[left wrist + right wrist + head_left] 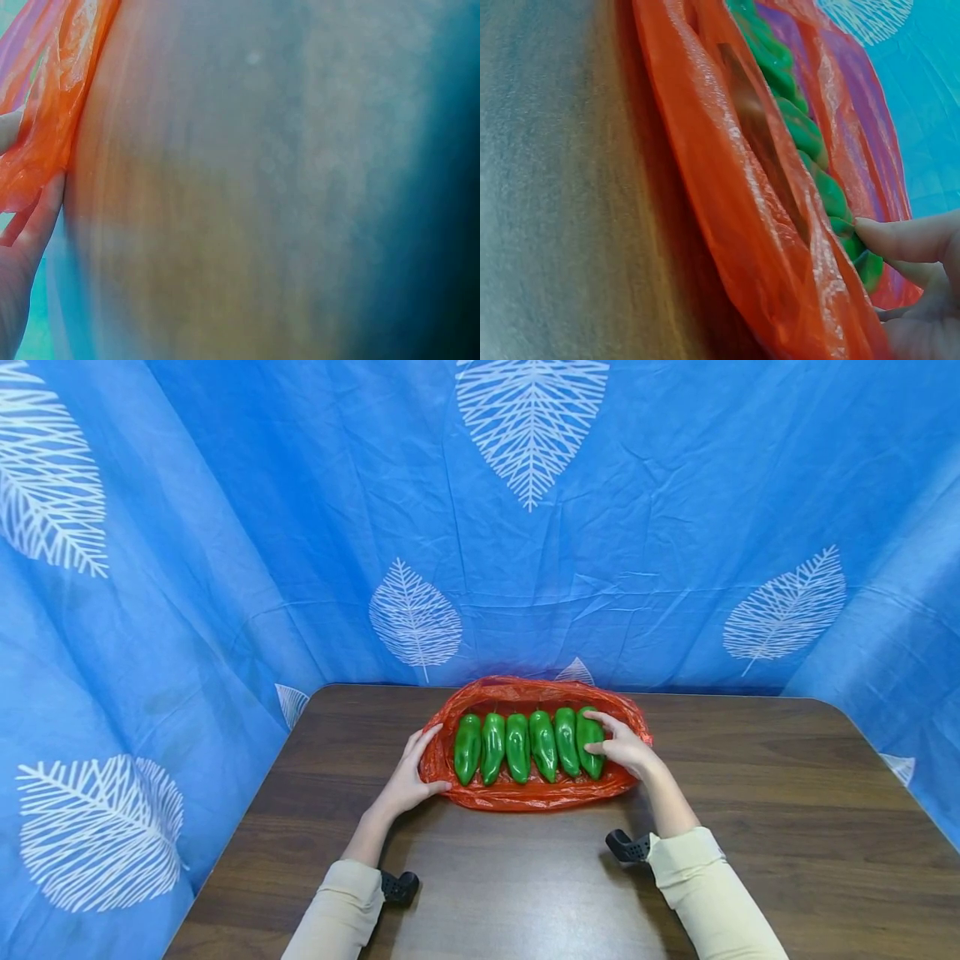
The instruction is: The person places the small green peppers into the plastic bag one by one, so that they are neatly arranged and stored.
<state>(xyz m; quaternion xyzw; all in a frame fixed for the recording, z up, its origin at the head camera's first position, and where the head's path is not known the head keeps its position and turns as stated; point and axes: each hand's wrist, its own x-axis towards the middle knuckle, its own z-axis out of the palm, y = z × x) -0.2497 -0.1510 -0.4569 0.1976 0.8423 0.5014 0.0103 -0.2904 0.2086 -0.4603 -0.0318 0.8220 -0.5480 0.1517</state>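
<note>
Behind everything hung a blue cloth backdrop printed with white leaves [525, 568], enclosing a dark brown wooden table [750, 827]. Near the table's far edge lay a crinkled orange-red plastic bag [525, 797] holding six glossy green peppers [519, 746] side by side in a row. Both forearms, in cream sleeves [705, 885], reached forward from the near edge. Her or his left hand [408, 781] rested against the bag's left end, fingers straight and close together, thumb on its near side. At the opposite end the right hand [618, 745] pinched the rightmost pepper [590, 739] between thumb and forefinger.
</note>
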